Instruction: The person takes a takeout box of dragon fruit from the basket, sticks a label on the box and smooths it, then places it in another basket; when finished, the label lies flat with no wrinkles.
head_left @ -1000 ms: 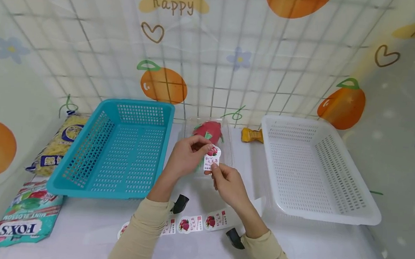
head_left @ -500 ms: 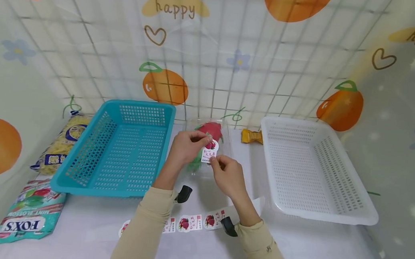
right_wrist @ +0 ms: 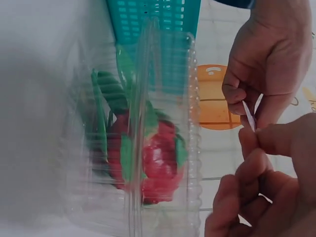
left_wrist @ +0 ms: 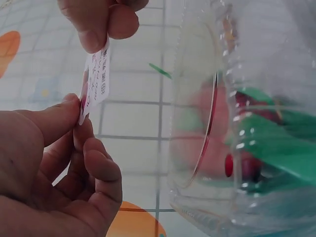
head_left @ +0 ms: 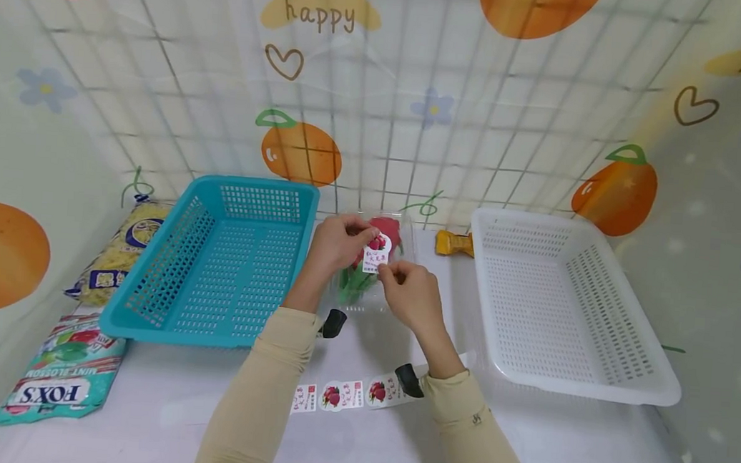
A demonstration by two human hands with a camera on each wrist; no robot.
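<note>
A white sticker (head_left: 376, 255) printed with red dragon fruit hangs between my two hands. My left hand (head_left: 337, 243) pinches its upper end between thumb and fingers, while my right hand (head_left: 413, 292) pinches its lower edge. Behind and below it stands a clear plastic clamshell box (head_left: 398, 301), its lid down. Inside lies a red dragon fruit (right_wrist: 160, 158) with green leaves (right_wrist: 111, 91). In the left wrist view the sticker (left_wrist: 98, 79) is held apart from the box (left_wrist: 192, 192), seen nearly edge-on.
A strip of similar stickers (head_left: 341, 396) lies on the table in front. A teal basket (head_left: 198, 336) stands left, a white basket (head_left: 575, 389) right. By them are a yellow-wrapped item (head_left: 452, 244), a noodle bag (head_left: 105, 277) and a FOX'S bag (head_left: 63, 375).
Both hands have moved away from me and up in the view, carrying the sticker from the near part of the box to over its middle. Both keep their pinch.
</note>
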